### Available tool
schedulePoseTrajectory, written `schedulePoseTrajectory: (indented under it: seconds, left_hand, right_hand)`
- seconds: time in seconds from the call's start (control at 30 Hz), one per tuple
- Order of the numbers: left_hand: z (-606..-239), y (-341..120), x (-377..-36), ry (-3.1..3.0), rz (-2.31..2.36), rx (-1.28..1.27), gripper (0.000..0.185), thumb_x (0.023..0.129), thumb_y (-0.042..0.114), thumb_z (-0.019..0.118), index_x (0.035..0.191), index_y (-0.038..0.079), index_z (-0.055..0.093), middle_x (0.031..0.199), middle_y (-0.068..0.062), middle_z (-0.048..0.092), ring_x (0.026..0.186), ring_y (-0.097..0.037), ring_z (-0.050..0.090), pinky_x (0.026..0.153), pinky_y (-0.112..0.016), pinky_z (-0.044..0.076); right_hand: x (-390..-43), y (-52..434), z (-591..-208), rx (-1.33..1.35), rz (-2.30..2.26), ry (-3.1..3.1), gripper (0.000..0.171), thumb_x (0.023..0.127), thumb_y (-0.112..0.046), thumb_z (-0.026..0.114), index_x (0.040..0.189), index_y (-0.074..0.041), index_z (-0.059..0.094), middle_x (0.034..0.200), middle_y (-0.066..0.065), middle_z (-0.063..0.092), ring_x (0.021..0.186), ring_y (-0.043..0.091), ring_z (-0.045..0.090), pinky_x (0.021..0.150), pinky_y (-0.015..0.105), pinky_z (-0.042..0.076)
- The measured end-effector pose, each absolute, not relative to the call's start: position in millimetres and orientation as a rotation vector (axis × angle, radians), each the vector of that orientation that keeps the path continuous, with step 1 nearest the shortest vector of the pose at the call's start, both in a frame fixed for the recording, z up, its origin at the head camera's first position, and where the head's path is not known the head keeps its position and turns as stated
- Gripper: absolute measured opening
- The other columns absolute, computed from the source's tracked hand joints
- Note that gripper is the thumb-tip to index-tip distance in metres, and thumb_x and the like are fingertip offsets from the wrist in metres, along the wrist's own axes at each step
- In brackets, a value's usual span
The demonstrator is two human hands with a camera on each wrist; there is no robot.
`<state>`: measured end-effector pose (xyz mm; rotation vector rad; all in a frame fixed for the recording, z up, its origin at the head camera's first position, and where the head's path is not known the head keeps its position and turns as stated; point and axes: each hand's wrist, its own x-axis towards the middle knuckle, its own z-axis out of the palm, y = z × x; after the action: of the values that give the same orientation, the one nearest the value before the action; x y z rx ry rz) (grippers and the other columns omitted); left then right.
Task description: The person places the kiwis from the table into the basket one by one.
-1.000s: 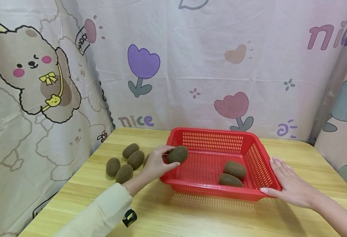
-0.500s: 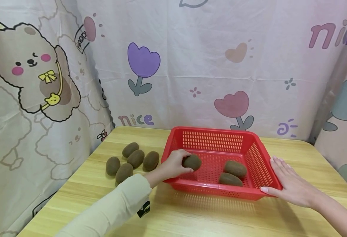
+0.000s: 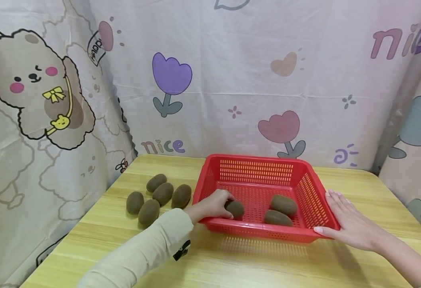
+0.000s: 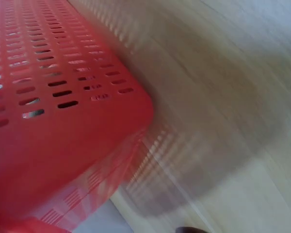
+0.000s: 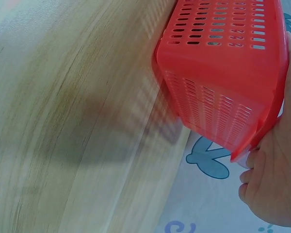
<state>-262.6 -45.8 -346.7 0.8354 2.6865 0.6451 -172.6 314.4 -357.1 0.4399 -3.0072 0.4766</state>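
Note:
My left hand (image 3: 215,205) reaches over the left rim of a red perforated plastic basket (image 3: 260,227) and holds a brown kiwi (image 3: 236,209) low inside it, near the front left corner. Fingers and thumb curve round the fruit, hiding its left part. Two more kiwis, one behind (image 3: 284,205) and one in front (image 3: 278,218), lie together in the basket's right half. On the right rim rests my right hand (image 3: 354,224), its fingers straight along the outside and the thumb at the front corner. The left wrist view shows the basket wall (image 4: 68,131) but no hand.
Several kiwis (image 3: 149,212) lie grouped on the wooden table (image 3: 268,268) left of the basket. A printed curtain (image 3: 232,80) hangs behind the table and along its sides. Beneath the left sleeve a small black object (image 3: 182,250) shows.
My left hand has carried the kiwi from over the left rim rightward and down into the basket. The right hand has stayed on the right rim.

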Motion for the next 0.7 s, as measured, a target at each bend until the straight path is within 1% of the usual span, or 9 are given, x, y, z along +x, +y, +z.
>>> schedulePoseTrajectory:
  seconds: [0.13, 0.27, 0.37, 0.47, 0.53, 0.6, 0.67, 0.7]
  left_hand:
    - [-348.8, -45.6, -263.6, 2.677, 0.62, 0.802, 0.042, 0.074, 0.016, 0.077, 0.113, 0.003, 0.065, 0.099, -0.005, 0.066, 0.082, -0.011, 0.054, 0.077, -0.024, 0.05]
    - [-348.5, -45.9, -262.3, 2.673, 0.648, 0.794, 0.046, 0.075, 0.019, 0.077, 0.115, 0.001, 0.064, 0.104, -0.009, 0.067, 0.086, -0.014, 0.057, 0.081, -0.027, 0.052]
    - [-345.6, -46.9, -260.4, 2.68, 0.696, 0.782, 0.051, 0.076, 0.023, 0.077, 0.118, -0.001, 0.061, 0.112, -0.013, 0.065, 0.095, -0.019, 0.06, 0.088, -0.032, 0.052]
    - [-340.1, -48.4, -258.4, 2.705, 0.739, 0.77, 0.056, 0.076, 0.025, 0.076, 0.123, -0.001, 0.058, 0.12, -0.014, 0.062, 0.105, -0.024, 0.059, 0.094, -0.037, 0.05]
    - [-335.5, -49.0, -257.2, 2.729, 0.789, 0.766, 0.057, 0.076, 0.025, 0.076, 0.124, 0.001, 0.057, 0.123, -0.013, 0.061, 0.112, -0.025, 0.058, 0.096, -0.038, 0.049]
    - [-331.1, -50.1, -255.9, 2.759, 0.862, 0.754, 0.057, 0.077, 0.024, 0.076, 0.126, 0.003, 0.056, 0.124, -0.011, 0.06, 0.116, -0.025, 0.056, 0.097, -0.04, 0.047]
    - [-327.4, -51.5, -254.2, 2.797, 0.949, 0.731, 0.057, 0.077, 0.024, 0.075, 0.127, 0.005, 0.055, 0.126, -0.009, 0.059, 0.118, -0.024, 0.054, 0.098, -0.041, 0.047]
    - [-326.5, -52.6, -253.3, 2.823, 0.988, 0.731, 0.056, 0.078, 0.024, 0.074, 0.127, 0.005, 0.055, 0.126, -0.009, 0.059, 0.12, -0.024, 0.053, 0.099, -0.041, 0.046]
  right_hand:
    - [-172.9, 314.7, -357.0, 0.449, 0.463, -2.999, 0.099, 0.082, -0.051, 0.059, 0.146, 0.007, 0.009, 0.149, 0.033, 0.012, 0.138, 0.049, 0.007, 0.096, 0.009, -0.025]
    - [-172.8, 314.6, -357.1, 0.446, 0.464, -3.003, 0.1, 0.082, -0.051, 0.059, 0.146, 0.006, 0.009, 0.149, 0.033, 0.012, 0.138, 0.049, 0.006, 0.095, 0.009, -0.025]
    - [-172.8, 314.6, -357.0, 0.446, 0.471, -3.007, 0.099, 0.082, -0.051, 0.059, 0.146, 0.006, 0.009, 0.149, 0.033, 0.011, 0.138, 0.049, 0.005, 0.096, 0.009, -0.025]
    - [-172.9, 314.9, -356.8, 0.444, 0.473, -3.01, 0.099, 0.082, -0.051, 0.059, 0.146, 0.006, 0.009, 0.149, 0.033, 0.011, 0.138, 0.049, 0.005, 0.096, 0.011, -0.025]
    - [-172.8, 315.3, -356.7, 0.44, 0.484, -3.012, 0.099, 0.082, -0.051, 0.059, 0.146, 0.006, 0.009, 0.149, 0.033, 0.011, 0.138, 0.049, 0.006, 0.103, 0.02, -0.025]
    - [-172.9, 315.5, -356.5, 0.442, 0.477, -3.011, 0.099, 0.082, -0.051, 0.059, 0.146, 0.006, 0.009, 0.149, 0.033, 0.012, 0.137, 0.049, 0.006, 0.103, 0.02, -0.025]
    - [-172.9, 315.3, -356.6, 0.441, 0.481, -3.014, 0.099, 0.082, -0.051, 0.059, 0.146, 0.006, 0.009, 0.149, 0.033, 0.012, 0.137, 0.049, 0.007, 0.106, 0.025, -0.025]
    - [-172.9, 315.2, -356.6, 0.441, 0.484, -3.014, 0.099, 0.082, -0.051, 0.059, 0.146, 0.006, 0.009, 0.149, 0.033, 0.011, 0.137, 0.049, 0.007, 0.106, 0.025, -0.024]
